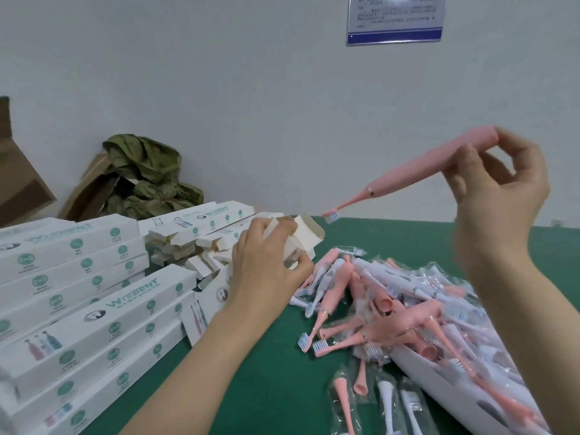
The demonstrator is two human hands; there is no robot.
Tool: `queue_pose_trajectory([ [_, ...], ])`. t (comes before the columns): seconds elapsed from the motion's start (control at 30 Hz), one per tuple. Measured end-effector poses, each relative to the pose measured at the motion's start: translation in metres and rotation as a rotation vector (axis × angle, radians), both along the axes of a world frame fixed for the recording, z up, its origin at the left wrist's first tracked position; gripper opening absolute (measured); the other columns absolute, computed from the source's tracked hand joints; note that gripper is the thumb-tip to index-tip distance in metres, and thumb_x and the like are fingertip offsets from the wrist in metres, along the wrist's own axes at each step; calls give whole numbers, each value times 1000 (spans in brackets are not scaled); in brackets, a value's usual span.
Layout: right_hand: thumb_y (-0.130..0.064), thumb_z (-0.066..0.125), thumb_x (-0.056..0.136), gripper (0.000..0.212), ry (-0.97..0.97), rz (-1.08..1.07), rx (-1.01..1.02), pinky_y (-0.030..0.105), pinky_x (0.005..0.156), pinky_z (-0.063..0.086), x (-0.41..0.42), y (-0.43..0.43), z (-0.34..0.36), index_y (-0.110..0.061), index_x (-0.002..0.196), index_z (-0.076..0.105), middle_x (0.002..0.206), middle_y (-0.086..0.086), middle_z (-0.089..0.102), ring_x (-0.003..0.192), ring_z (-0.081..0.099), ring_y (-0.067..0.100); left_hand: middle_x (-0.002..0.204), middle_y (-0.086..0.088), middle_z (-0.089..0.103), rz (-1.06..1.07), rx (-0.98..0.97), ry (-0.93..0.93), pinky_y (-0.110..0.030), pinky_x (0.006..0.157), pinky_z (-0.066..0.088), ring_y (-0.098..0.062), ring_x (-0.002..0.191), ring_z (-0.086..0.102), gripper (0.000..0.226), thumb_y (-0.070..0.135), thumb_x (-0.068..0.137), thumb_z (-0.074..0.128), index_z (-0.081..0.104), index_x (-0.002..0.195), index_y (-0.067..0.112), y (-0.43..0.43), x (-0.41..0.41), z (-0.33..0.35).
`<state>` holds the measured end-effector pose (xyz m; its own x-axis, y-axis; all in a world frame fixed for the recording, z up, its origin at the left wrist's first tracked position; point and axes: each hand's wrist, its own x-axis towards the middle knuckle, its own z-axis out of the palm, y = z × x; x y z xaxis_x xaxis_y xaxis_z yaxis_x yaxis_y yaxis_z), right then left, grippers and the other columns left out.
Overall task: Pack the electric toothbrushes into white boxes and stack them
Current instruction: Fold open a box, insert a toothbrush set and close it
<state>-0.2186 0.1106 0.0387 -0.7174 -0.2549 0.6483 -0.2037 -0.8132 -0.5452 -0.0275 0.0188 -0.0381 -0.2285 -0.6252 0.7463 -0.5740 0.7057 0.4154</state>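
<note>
Toothbrush [417, 171] in R hand [499, 196], box [306, 233] L hand [266, 268]

Wall notice [397, 18] at 1 o'clock: cut by top edge, print too small to read. Brown carton [15, 183] at 9 o'clock, cut by left edge. Stack of white boxes [78, 309] at 8 o'clock runs off left and bottom edges, small green print unreadable. Left hand [266, 268] covers much of the open box [306, 235] it grips. Right hand [499, 196]: fingers [470, 158] cover part of the pink toothbrush [417, 171] handle. Right forearm blocks part of the toothbrush pile [392, 309] at 4 o'clock, which is cut by right and bottom edges. Bagged brush heads [386, 403] at 6 o'clock, cut by bottom edge.
</note>
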Motion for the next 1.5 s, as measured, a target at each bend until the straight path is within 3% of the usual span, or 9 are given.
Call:
queue_pose_trajectory([
  [0.33,2,59,90,21,-38,114,152,25,80,55,18,-17,-17,-18,95,56,80,4,64,75,66,9,101,5,46,-15,-21,-17,-33,83,37,-21,95,47,43,28,73,64,57,115,26,2,-9,-6],
  [0.57,-1,70,81,22,307,142,342,28,78,56,42,-21,-28,-20,88,61,81,3,68,75,67,11,99,2,41,-21,-105,-10,-34,76,42,-21,91,48,48,36,73,55,58,118,22,8,-6,1],
  [0.67,-12,78,75,23,441,51,491,15,75,50,43,-21,-37,-29,81,65,84,-10,63,74,59,-5,102,1,44,-51,-110,40,-36,80,45,-24,93,51,45,31,74,58,60,117,18,10,-7,-2],
  [0.77,-23,75,79,12,755,-61,676,3,69,36,44,-21,-42,-32,85,71,87,-14,51,70,46,-11,104,-5,49,-74,-97,57,-41,85,47,-26,97,52,42,27,74,60,62,115,17,11,-6,-6],
  [0.87,-26,68,85,7,1030,50,836,8,66,37,44,-19,-41,-30,88,74,87,-10,53,71,46,-1,103,-4,49,-88,-93,29,-42,84,46,-27,98,51,40,28,73,61,63,111,18,10,-5,-7],
  [1.07,-20,64,88,11,709,35,964,21,64,45,4,-19,-34,-21,81,73,72,-4,67,65,53,8,104,-3,49,-104,-91,46,-38,85,44,-27,100,50,33,23,76,64,62,109,16,8,-4,-7],
  [1.17,-19,66,87,7,1012,-24,1253,7,58,40,-6,-24,-49,-18,89,71,85,-7,68,69,56,1,105,-3,48,-109,-91,46,-39,86,45,-27,101,50,32,19,77,67,62,109,16,9,-3,-7],
  [1.27,-31,72,82,8,1248,157,1432,13,63,43,1,-29,-63,-28,87,68,84,-19,65,77,60,0,106,-5,49,-99,-103,19,-39,83,46,-26,100,50,33,17,78,68,62,110,15,9,-4,-8],
  [1.5,-29,69,84,18,1384,152,1490,17,56,39,5,-31,-70,-34,68,63,70,-19,62,64,55,-1,105,-5,49,-97,-102,31,-39,85,45,-28,99,51,33,16,77,68,63,109,14,9,-4,-8],
])
